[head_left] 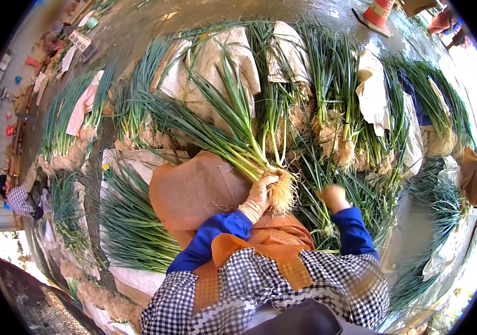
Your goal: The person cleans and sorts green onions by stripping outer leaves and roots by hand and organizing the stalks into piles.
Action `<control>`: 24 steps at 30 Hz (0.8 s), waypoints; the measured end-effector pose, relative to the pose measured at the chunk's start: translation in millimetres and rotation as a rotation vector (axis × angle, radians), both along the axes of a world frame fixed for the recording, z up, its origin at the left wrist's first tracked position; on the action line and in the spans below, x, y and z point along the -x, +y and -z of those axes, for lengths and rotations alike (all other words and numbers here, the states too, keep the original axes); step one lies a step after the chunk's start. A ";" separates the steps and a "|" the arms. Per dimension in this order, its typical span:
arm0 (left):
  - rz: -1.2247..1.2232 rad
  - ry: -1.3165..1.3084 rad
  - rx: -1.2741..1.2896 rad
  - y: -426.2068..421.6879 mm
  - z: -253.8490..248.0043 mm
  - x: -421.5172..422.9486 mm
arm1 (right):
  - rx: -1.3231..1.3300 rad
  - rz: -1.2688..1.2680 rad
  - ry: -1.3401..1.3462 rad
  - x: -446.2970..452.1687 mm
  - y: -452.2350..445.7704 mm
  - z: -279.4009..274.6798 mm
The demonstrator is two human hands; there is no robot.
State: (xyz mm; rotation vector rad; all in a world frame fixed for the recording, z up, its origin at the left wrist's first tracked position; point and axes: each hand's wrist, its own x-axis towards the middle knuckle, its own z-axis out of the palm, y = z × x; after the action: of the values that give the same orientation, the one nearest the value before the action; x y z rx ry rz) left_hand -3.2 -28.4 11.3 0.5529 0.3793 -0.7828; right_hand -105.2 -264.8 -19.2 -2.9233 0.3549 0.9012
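Note:
A bunch of green onions [239, 146] slants up and left across the middle of the view. Its pale, shaggy roots [283, 192] point toward me. My left hand [258, 193] is wrapped round the stalks just above these roots. To the right, apart from the bunch, my right hand [334, 199] is raised over loose green onions [355, 204]; its fingers are smeared by motion, so their hold cannot be made out. Under the held bunch, a brown cloth [196, 187] covers my lap.
Rows of rooted green onion bunches [319, 72] surround me, with whitish sacks [230, 67] among them. A leafy pile [138, 215] lies at my left. An orange traffic cone [378, 14] stands at the upper right. Another person [20, 198] is at the far left.

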 end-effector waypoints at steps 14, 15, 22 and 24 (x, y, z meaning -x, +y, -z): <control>0.012 -0.013 -0.089 -5.0 30.9 2.1 | -0.729 0.256 -0.641 -180.1 86.1 -32.1; 0.026 0.036 -0.051 -3.7 21.3 1.8 | -1.162 0.506 -0.721 -172.8 84.7 -26.8; 0.210 0.025 0.242 2.6 3.5 1.8 | -1.834 0.858 -0.576 -146.3 73.1 -27.0; 0.160 0.080 0.015 -5.4 -3.3 4.0 | -1.508 0.785 -0.474 -147.8 68.6 -40.6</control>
State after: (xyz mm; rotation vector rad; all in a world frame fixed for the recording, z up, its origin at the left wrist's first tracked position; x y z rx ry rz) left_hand -7.2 -33.8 14.6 0.5434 0.4060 -0.9629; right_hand 42.6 -196.2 21.4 -1.3091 0.4329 0.1180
